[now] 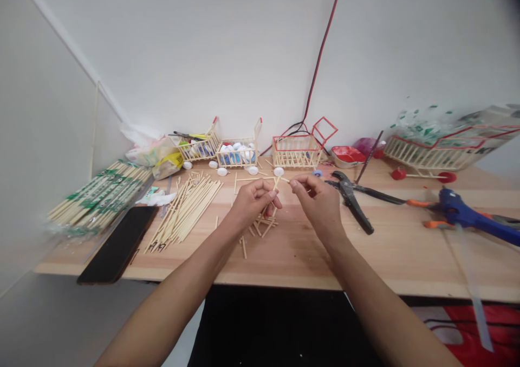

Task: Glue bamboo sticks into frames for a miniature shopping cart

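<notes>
Above the middle of the wooden table [309,258], my left hand [254,200] is closed on a short bamboo stick [275,184] that points up and to the right. My right hand [317,199] is close beside it, fingers pinched together near the stick's tip; what it holds, if anything, is too small to make out. Beneath both hands lies a small heap of cut stick pieces [262,225].
Loose chopsticks [187,210] and wrapped chopstick packs [99,196] lie to the left beside a black phone [117,245]. Stick-built carts [298,150] stand along the wall. Black cutters [353,199] and a blue glue gun [467,212] lie to the right.
</notes>
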{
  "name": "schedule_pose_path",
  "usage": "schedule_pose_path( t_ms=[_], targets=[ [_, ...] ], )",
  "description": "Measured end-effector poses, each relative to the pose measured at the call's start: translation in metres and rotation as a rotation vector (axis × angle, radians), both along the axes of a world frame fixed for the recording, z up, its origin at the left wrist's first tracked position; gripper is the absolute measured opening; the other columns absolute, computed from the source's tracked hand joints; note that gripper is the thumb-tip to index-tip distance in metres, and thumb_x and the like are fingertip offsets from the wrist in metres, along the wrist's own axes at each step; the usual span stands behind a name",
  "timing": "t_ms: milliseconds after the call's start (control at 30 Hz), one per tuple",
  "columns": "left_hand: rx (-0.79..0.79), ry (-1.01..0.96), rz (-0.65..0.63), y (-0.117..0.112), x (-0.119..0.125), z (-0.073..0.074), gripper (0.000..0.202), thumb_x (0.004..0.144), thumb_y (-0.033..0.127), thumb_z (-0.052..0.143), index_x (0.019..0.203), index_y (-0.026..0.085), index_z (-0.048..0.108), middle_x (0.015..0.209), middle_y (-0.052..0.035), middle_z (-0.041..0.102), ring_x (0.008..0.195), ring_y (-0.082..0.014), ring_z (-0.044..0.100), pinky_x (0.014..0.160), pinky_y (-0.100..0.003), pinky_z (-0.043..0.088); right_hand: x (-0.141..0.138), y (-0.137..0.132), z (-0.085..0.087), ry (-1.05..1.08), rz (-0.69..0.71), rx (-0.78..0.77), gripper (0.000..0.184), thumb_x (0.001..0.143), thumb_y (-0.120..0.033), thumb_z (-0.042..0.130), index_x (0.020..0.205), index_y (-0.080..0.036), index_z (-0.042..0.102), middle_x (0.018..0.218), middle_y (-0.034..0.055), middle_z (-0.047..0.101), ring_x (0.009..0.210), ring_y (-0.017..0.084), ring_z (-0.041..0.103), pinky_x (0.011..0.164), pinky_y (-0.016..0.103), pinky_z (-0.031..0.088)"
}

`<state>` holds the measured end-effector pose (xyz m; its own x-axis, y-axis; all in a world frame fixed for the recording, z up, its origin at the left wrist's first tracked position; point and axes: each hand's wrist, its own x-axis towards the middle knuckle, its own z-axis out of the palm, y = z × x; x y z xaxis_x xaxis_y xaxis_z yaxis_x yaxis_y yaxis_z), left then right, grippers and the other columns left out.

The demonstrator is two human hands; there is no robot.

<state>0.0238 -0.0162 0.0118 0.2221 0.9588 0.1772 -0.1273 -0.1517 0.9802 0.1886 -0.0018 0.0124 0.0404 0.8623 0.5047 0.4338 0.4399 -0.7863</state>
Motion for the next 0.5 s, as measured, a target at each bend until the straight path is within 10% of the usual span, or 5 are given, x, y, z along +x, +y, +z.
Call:
schedule_pose_path(
  t_ms=[500],
  targets=[
    [-0.011,0.015,0.006,0.0009,0.0005,-0.0011,0.026,0.08,0.036,0.067,0.077,0.015,0.052,0.069,-0.0027,0.067,0.043,-0.0061,0.049,0.041,-0.019,0.04,-0.0003,0.0,-0.0006,-0.006,-0.004,0.005,0.018,0.085,-0.033,0.059,0.081,-0.019,0.069,0.072,0.0014,0.068,0.06,0.013,0.054,0.057,0.026,0.039]
  ],
)
